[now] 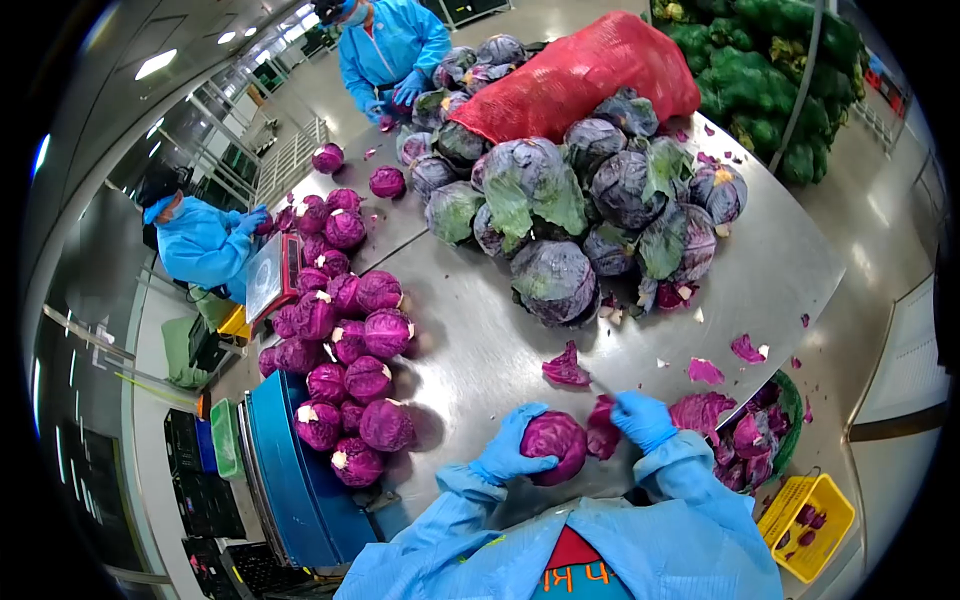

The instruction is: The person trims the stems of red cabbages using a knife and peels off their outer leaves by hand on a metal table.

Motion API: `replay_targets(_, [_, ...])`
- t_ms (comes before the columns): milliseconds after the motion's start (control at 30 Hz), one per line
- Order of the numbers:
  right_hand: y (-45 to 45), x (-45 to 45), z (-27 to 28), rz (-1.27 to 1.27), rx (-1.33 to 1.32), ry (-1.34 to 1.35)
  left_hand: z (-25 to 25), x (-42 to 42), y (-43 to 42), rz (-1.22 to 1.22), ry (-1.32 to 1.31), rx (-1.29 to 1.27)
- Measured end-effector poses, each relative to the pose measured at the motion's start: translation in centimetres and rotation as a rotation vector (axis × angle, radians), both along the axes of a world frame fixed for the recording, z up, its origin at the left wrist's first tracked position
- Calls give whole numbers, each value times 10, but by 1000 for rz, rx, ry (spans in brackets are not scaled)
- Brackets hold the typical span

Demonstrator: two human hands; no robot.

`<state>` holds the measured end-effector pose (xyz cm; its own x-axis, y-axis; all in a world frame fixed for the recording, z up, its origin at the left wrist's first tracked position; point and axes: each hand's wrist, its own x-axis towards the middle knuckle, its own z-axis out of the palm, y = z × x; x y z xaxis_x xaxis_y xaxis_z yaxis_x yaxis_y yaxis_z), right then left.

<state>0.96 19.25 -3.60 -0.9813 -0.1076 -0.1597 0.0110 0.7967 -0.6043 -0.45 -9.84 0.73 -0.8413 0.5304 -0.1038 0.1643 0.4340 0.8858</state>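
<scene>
My left hand (508,450), in a blue glove, is wrapped round the left side of a trimmed red cabbage (555,448) above the steel table. Close on its right, my gloved right hand (645,421) is closed on a loose purple cabbage leaf (602,428). A thin dark edge shows beyond its fingertips, too small to name. Just past the cabbage lies a torn leaf piece (567,367). More peeled leaves (702,412) sit to the right of my right hand, by the table edge.
Untrimmed cabbages (555,280) and a red mesh sack (590,75) cover the far side. Trimmed cabbages (386,425) are piled left beside a scale (272,272). A green leaf basket (790,430) and yellow crate (808,525) stand right. Two co-workers (205,245) handle cabbages.
</scene>
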Motion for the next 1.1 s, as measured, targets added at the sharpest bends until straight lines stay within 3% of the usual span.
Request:
replay_targets(100, [50,10,-19,-203,128,83,-14,6,-22,113,-146,239])
replay_targets(200, [52,13,16,-486,110,322,-19,19,-31,370,-389,492])
replay_targets(267, [37,1,30,-414,-246,407,-43,14,-38,441,-477,687])
replay_targets(300, [13,-7,27,-468,-649,336,-41,14,-37,522,-528,753])
replay_targets(333, [-13,-12,37,-576,-1095,74,-38,13,-38,602,-576,813])
replay_targets(367, [-31,-18,33,-577,-1294,-111,-54,15,-47,675,-654,847])
replay_targets(400, [-54,-33,11,-483,-1398,-74,-57,17,-54,756,-710,866])
replay_targets(467, [-99,-52,-28,-448,-1897,-122,-81,15,-67,776,-775,1030])
replay_targets(533, [-123,-68,-51,-675,-1954,-29,-74,14,-58,835,-644,933])
replay_targets(600, [-128,-83,-73,-750,-2029,255,-78,11,-61,871,-674,910])
replay_targets(667, [-105,-90,-87,-795,-2014,375,-47,8,-46,801,-793,945])
replay_targets(800, [-22,-64,-50,-1012,-1883,465,-58,1,-48,729,-842,1020])
replay_targets(833, [-3,-53,-59,-945,-2015,537,-60,-1,-45,734,-844,1003])
replay_targets(933, [67,-1,-58,-910,-1892,436,-31,0,-1,695,-864,1015])
replay_targets(967, [86,14,-51,-968,-1708,469,-32,0,11,662,-861,1017])
replay_targets(1033, [133,53,-57,-941,-1665,535,-32,0,37,579,-891,1071])
replay_targets(1067, [153,71,-56,-996,-1673,609,-14,4,60,658,-904,1007])
replay_targets(1100, [173,85,-56,-1103,-1520,618,-30,5,68,694,-959,1031])
